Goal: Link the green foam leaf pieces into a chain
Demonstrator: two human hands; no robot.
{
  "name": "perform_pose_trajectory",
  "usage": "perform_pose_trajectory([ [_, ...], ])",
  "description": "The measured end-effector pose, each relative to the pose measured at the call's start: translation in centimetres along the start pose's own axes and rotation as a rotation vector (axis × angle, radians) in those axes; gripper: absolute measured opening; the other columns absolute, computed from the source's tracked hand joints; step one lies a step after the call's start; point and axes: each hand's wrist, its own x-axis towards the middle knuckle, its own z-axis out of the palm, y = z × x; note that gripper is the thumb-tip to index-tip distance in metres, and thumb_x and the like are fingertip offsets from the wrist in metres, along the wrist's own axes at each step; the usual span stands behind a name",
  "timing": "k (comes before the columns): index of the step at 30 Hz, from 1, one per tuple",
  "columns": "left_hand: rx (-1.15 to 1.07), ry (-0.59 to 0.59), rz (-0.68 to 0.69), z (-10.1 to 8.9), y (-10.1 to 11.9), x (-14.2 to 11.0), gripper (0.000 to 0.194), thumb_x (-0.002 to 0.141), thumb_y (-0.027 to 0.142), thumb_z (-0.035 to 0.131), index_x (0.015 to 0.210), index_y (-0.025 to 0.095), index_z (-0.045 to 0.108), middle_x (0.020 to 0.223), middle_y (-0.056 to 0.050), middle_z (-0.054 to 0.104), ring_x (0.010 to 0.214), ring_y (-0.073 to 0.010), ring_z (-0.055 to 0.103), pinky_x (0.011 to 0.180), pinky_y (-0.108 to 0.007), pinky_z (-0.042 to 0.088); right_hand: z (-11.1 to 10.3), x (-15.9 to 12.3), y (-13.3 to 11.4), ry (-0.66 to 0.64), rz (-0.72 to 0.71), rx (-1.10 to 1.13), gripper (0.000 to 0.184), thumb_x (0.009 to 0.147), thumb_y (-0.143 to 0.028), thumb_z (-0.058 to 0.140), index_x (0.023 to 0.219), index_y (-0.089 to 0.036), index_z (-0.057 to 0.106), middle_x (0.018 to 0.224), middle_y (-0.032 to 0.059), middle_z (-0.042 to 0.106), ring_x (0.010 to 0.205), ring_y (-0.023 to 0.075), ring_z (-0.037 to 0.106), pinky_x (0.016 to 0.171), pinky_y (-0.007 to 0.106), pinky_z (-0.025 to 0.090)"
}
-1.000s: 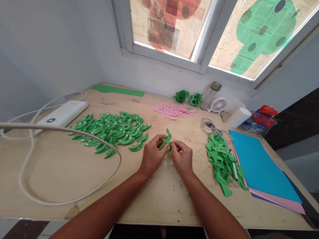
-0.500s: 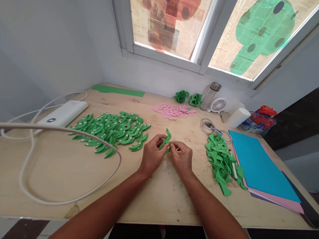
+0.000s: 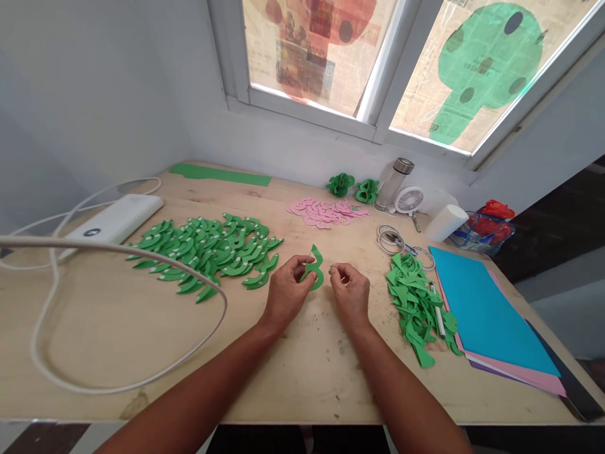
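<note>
A wavy green paper cutout point(image 3: 316, 279) stands up from the fingers of my left hand point(image 3: 284, 289), which pinches it along its left side. Just to the right, my right hand point(image 3: 352, 295) is apart from the cutout, thumb and fingertips pressed together. Whatever they may hold is too small to make out. Left of my hands lies a spread pile of curved green paper pieces point(image 3: 222, 249), many with small whitish patches. Beyond my hands is a heap of pink paper cutouts point(image 3: 326, 212).
Green paper scraps point(image 3: 411, 296) and a white pen point(image 3: 438, 315) lie right, beside blue sheets point(image 3: 491, 309) and scissors point(image 3: 393, 237). A white cable point(image 3: 142, 381) loops across the left from a power bank point(image 3: 118, 217). A bottle point(image 3: 394, 183) and fan point(image 3: 409, 200) stand behind.
My right hand has moved off the green cutout to the right, its fingers still pinched. My left hand keeps hold of the cutout, and more of its lower curve shows.
</note>
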Motion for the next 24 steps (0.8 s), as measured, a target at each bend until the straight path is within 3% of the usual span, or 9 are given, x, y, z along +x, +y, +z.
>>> perform_pose_trajectory([
  [4,-0.016,0.027,-0.026,0.0,0.3,0.1,0.027,0.063,0.027,0.064,0.087,0.017,0.060,0.064,0.002,0.061,0.058,-0.0132,0.056,0.054,-0.022,0.041,-1.8,1.5,0.5,0.014,0.064,-0.032,0.024,0.077,-0.032,0.051,0.074,-0.016,0.067,0.063,0.0014,0.065,0.052,0.0126,0.051,0.052,0.023,0.038],
  [7,-0.050,0.036,-0.047,0.0,0.5,0.2,0.028,0.061,0.026,0.064,0.088,0.016,0.060,0.062,0.003,0.060,0.057,-0.0128,0.055,0.052,-0.022,0.040,-4.4,3.0,1.1,0.063,0.058,-0.146,0.027,0.077,-0.036,0.050,0.074,-0.015,0.068,0.060,0.0017,0.064,0.050,0.0130,0.051,0.050,0.023,0.035],
  [11,-0.107,0.049,-0.043,-0.2,0.3,0.5,0.030,0.060,0.026,0.066,0.087,0.017,0.061,0.061,0.003,0.060,0.058,-0.0132,0.055,0.053,-0.022,0.040,-8.9,4.5,2.4,0.085,0.051,-0.533,0.026,0.080,-0.033,0.050,0.078,-0.017,0.070,0.068,0.0048,0.067,0.060,0.0162,0.056,0.054,0.024,0.033],
  [15,-0.149,0.074,-0.046,-0.4,0.2,0.8,0.031,0.059,0.026,0.067,0.087,0.017,0.062,0.061,0.003,0.060,0.058,-0.0131,0.055,0.054,-0.022,0.042,-12.5,5.3,4.4,-0.053,0.065,-0.942,0.026,0.084,-0.027,0.045,0.084,-0.018,0.070,0.077,0.0088,0.068,0.068,0.0189,0.057,0.053,0.026,0.027],
  [19,-0.209,0.090,-0.059,-0.6,0.3,1.0,0.033,0.056,0.024,0.069,0.087,0.017,0.062,0.062,0.003,0.061,0.060,-0.0132,0.056,0.057,-0.023,0.044,-13.9,5.4,5.7,-0.105,0.136,-1.113,0.027,0.084,-0.026,0.043,0.082,-0.020,0.070,0.078,0.0091,0.068,0.069,0.0195,0.057,0.051,0.026,0.022],
  [24,-0.250,0.076,-0.075,-0.5,0.2,1.1,0.034,0.054,0.023,0.070,0.087,0.016,0.063,0.060,0.004,0.059,0.058,-0.0125,0.056,0.056,-0.022,0.044,-13.6,5.3,6.1,-0.056,0.160,-1.102,0.019,0.078,-0.032,0.052,0.075,-0.021,0.068,0.070,0.0066,0.066,0.065,0.0190,0.056,0.051,0.026,0.024],
])
